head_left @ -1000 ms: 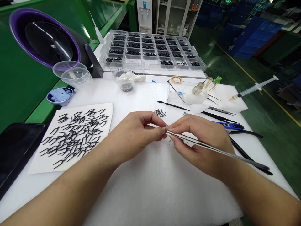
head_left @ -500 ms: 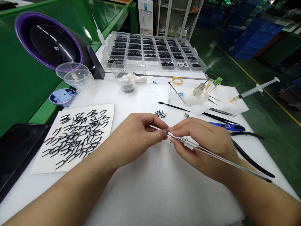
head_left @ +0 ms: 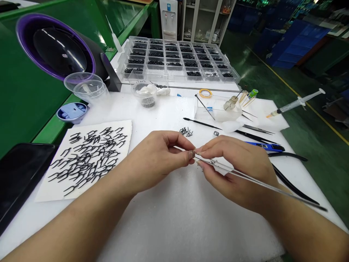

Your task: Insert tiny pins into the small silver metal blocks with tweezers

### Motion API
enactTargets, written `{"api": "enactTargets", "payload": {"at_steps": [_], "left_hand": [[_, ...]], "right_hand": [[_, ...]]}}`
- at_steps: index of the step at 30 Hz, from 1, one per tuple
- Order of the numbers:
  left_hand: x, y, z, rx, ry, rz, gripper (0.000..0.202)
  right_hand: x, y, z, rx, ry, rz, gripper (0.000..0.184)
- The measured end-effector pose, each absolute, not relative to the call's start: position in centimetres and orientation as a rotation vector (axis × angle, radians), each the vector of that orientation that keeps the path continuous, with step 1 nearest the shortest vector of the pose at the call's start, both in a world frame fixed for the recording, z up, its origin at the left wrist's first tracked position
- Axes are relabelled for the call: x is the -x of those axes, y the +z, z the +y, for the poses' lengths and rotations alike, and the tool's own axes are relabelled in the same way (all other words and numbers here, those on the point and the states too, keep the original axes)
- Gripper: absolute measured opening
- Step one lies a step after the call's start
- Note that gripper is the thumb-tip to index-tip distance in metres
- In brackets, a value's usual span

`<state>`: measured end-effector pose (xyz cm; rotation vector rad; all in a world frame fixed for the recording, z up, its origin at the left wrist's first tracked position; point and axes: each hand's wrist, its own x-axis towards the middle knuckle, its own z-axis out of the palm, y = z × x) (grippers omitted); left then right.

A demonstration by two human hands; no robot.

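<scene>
My left hand (head_left: pixel 160 156) pinches with thumb and forefinger at the middle of the table; something tiny shows at the fingertips, but its kind is hidden. Close against it, my right hand (head_left: pixel 240 167) has its fingers closed on thin silvery tweezers (head_left: pixel 253 180), whose long arms run back over the wrist to a dark end. The fingertips of both hands nearly meet. Just beyond them lies a small pile of black forked pieces (head_left: pixel 186 131). A little metal nut-like part (head_left: pixel 216 133) sits behind my right hand.
At left, a white sheet (head_left: pixel 43 189) bears many black forked pieces. A purple-rimmed fan (head_left: pixel 60 47) stands behind it. A compartment box (head_left: pixel 174 74) spans the back. On the right are a blue cutter (head_left: pixel 268 146), black-handled pliers (head_left: pixel 294 185) and a syringe (head_left: pixel 297 103).
The back end of the tweezers has swung slightly to the right, and their arms look closer together. My right hand has shifted a little; my left hand stays put.
</scene>
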<state>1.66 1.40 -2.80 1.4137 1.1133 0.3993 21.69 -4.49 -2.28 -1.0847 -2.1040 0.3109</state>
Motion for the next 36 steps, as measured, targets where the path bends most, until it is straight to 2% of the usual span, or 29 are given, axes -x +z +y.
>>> {"api": "enactTargets", "payload": {"at_steps": [36], "left_hand": [[-1.54,-2.69,1.51,-1.379,0.352,1.155,0.013]], "right_hand": [[-22.3,-1.96,-4.11,1.113,0.312,-2.032,0.016]]}}
